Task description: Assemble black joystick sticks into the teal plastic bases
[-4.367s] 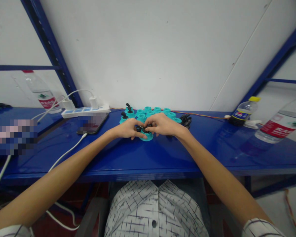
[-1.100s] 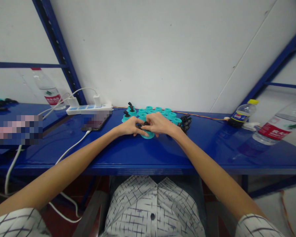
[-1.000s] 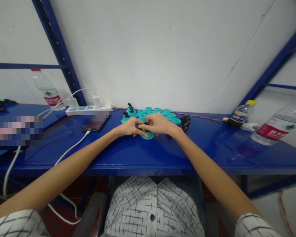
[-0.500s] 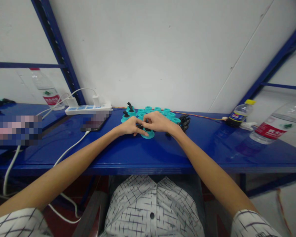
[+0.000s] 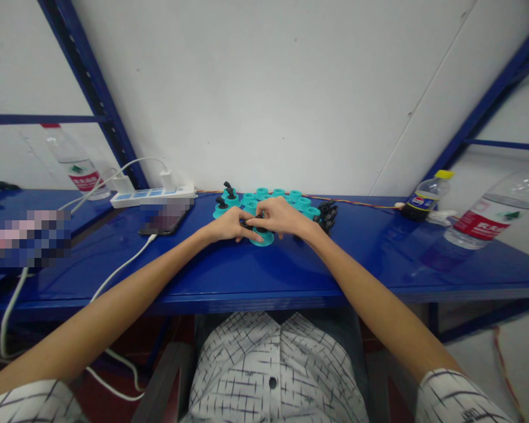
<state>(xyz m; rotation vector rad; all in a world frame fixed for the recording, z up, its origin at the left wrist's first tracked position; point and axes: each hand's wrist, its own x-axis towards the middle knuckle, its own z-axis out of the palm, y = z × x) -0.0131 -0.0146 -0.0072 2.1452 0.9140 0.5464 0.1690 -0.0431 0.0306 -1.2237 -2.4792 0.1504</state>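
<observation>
My left hand (image 5: 231,225) and my right hand (image 5: 278,215) meet over a teal round base (image 5: 263,239) near the middle of the blue table. Between their fingertips is a small black part (image 5: 250,223), partly hidden. The fingers of both hands are closed round it, just above the base. Behind them stand several teal round pieces (image 5: 279,192). Two at the left carry black pieces on top, one of them a bent black piece (image 5: 228,189). A pile of black parts (image 5: 328,216) lies right of my right hand.
A phone (image 5: 167,217) on a white cable and a white power strip (image 5: 154,194) lie at the left. Bottles stand on both sides: a water bottle (image 5: 81,170), a cola bottle (image 5: 427,197) and a large water bottle (image 5: 485,220). A white wall (image 5: 268,94) rises behind.
The view has shifted slightly. Both hands stay at the same base, and the black part between their fingers now lies flatter across its top.
</observation>
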